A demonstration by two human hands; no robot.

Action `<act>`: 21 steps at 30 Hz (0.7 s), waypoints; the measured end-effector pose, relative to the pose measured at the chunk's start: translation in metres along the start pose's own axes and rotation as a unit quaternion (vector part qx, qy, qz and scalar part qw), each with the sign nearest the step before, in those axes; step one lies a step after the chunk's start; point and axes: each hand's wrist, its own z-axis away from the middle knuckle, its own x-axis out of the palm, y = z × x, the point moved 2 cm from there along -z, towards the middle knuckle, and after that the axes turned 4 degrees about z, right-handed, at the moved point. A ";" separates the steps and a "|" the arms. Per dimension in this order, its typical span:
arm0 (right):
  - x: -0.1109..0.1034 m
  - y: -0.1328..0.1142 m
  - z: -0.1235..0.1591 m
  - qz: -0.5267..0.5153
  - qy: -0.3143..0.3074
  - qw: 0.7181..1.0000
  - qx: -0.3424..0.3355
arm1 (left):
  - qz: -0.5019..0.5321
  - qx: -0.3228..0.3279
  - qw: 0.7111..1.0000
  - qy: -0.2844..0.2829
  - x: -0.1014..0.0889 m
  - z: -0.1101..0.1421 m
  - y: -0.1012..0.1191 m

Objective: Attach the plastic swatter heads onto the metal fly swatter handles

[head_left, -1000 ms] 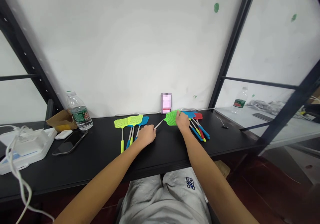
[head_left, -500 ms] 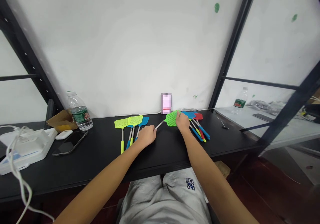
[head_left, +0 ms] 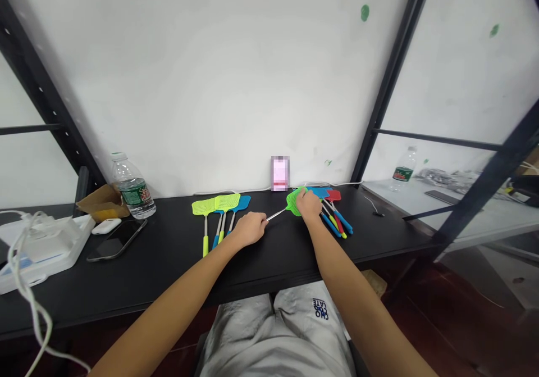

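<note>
A green fly swatter [head_left: 293,201] with a thin metal rod is held between both my hands above the black table [head_left: 168,259]. My left hand [head_left: 249,228] is closed around its handle end. My right hand [head_left: 309,205] pinches the green mesh head, which is tilted on edge. To the left lie three swatters [head_left: 221,204], two yellow-green and one blue, side by side. Just right of my right hand is a pile of swatters [head_left: 334,211] with blue and red heads and mixed handles.
A water bottle [head_left: 131,187], a cardboard piece [head_left: 101,201], a white earbud case [head_left: 106,226], a dark phone [head_left: 113,243] and a white box with cables [head_left: 40,248] stand at the left. A pink-screened device [head_left: 280,173] leans on the wall. Black shelf posts [head_left: 381,96] flank the table.
The green swatter's head has turned more on edge and shifted slightly right with my right hand. My left hand moved a little right along the rod.
</note>
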 end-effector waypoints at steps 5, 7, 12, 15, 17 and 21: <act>0.002 0.000 -0.002 -0.023 -0.003 1.000 0.004 | 0.006 0.003 1.000 0.002 0.004 -0.002 -0.002; 0.003 0.001 -0.004 -0.034 -0.010 0.999 0.007 | 0.010 0.009 1.000 0.004 0.005 -0.002 -0.003; 0.006 0.004 -0.007 -0.045 -0.023 0.999 0.013 | 0.025 0.026 0.999 0.007 0.004 -0.001 -0.002; 0.008 0.005 -0.008 -0.045 -0.027 0.999 0.008 | 0.036 0.044 0.998 0.006 0.003 0.001 0.000; 0.008 0.005 -0.009 -0.046 -0.026 0.999 0.000 | 0.038 0.043 0.998 0.007 0.003 0.001 0.002; 0.008 0.003 -0.008 -0.048 -0.022 0.998 -0.015 | 0.032 0.031 0.999 0.014 0.004 0.001 0.003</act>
